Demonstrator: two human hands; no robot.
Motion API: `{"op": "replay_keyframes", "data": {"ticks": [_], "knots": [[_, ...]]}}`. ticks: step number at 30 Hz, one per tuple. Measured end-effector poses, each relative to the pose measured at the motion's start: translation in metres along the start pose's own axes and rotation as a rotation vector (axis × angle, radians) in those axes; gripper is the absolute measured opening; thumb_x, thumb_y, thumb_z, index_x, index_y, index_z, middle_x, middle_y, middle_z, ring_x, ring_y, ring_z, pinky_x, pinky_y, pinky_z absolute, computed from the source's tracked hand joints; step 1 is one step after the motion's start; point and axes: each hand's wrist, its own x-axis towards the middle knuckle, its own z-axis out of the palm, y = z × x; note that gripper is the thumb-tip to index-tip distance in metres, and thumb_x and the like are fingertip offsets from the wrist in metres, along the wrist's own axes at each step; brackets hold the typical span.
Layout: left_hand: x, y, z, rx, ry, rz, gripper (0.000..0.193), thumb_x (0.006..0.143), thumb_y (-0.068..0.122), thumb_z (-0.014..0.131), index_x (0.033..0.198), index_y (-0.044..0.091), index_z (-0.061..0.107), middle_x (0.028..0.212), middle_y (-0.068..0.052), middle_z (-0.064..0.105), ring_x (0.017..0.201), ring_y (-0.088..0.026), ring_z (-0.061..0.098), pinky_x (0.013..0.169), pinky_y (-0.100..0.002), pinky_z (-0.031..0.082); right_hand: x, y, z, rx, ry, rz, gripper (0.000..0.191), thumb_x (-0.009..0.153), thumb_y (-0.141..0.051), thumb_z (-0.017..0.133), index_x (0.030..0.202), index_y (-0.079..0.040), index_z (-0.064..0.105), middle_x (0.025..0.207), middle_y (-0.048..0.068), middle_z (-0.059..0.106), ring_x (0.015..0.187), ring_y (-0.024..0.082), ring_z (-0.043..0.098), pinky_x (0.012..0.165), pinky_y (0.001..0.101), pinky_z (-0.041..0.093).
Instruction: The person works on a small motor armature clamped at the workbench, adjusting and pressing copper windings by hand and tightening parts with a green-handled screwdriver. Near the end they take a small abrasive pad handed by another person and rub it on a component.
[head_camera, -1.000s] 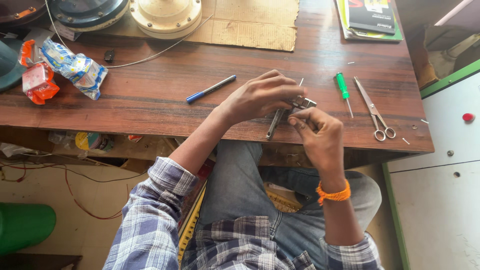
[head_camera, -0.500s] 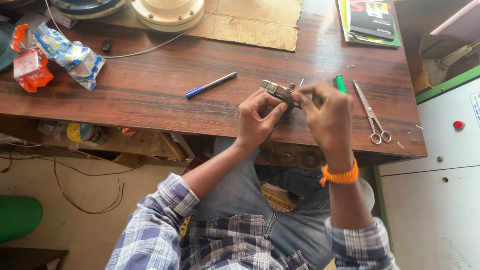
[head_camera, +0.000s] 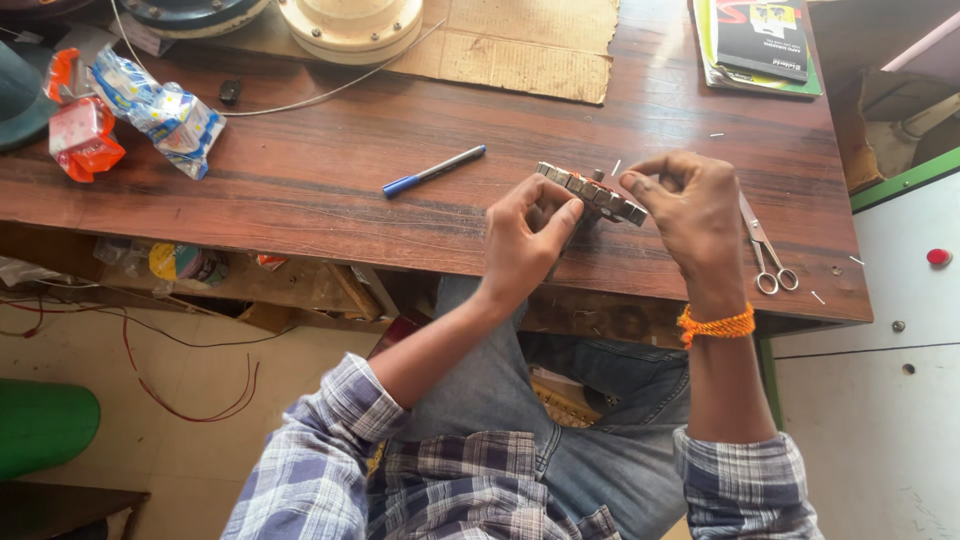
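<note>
Between your two hands, just above the near edge of the wooden table (head_camera: 300, 190), you hold one ring-shaped metal part (head_camera: 592, 190), its outer band made of silver segments with reddish copper showing inside. Your left hand (head_camera: 525, 235) pinches its near side with thumb and fingers closed on it; your right hand (head_camera: 690, 205) grips the right end, fingers curled tight. Beside it lie one blue pen (head_camera: 433, 170) to the left and one pair of scissors (head_camera: 765, 250) to the right. Farther back sit one cardboard sheet (head_camera: 520, 40), one booklet (head_camera: 755, 45) and two crumpled wrappers (head_camera: 130, 110).
</note>
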Motion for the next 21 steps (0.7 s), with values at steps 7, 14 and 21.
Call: {"op": "replay_keyframes", "data": {"ticks": [7,14,21], "knots": [[0.071,0.024,-0.034,0.487,-0.608,0.781,0.080,0.091,0.024,0.081,0.158,0.025,0.036,0.123,0.002,0.071,0.108,-0.022,0.062,0.100,-0.037,0.055,-0.018,0.005,-0.020,0.270,-0.090,0.079,0.010,0.092,-0.009,0.078,0.095,0.000,0.076,0.063,-0.012,0.048,0.056,-0.002,0.034,0.048,0.0231,0.020],[0.085,0.025,-0.030,0.607,-0.804,0.654,0.096,0.084,0.021,0.084,0.161,0.034,0.028,0.112,0.007,0.074,0.102,-0.020,0.064,0.097,-0.037,0.058,-0.034,-0.005,-0.019,0.218,-0.097,0.044,0.009,0.090,-0.010,0.079,0.094,-0.002,0.077,0.064,-0.013,0.042,0.058,0.000,0.033,0.049,0.0241,0.023],[0.088,0.028,-0.028,0.565,-0.824,0.631,0.105,0.080,0.019,0.085,0.162,0.033,0.020,0.115,0.007,0.076,0.107,-0.020,0.066,0.100,-0.039,0.056,-0.044,-0.016,-0.011,0.184,-0.063,0.046,0.009,0.091,-0.011,0.078,0.097,-0.003,0.078,0.063,-0.011,0.043,0.056,0.000,0.034,0.048,0.0233,0.023]]}}
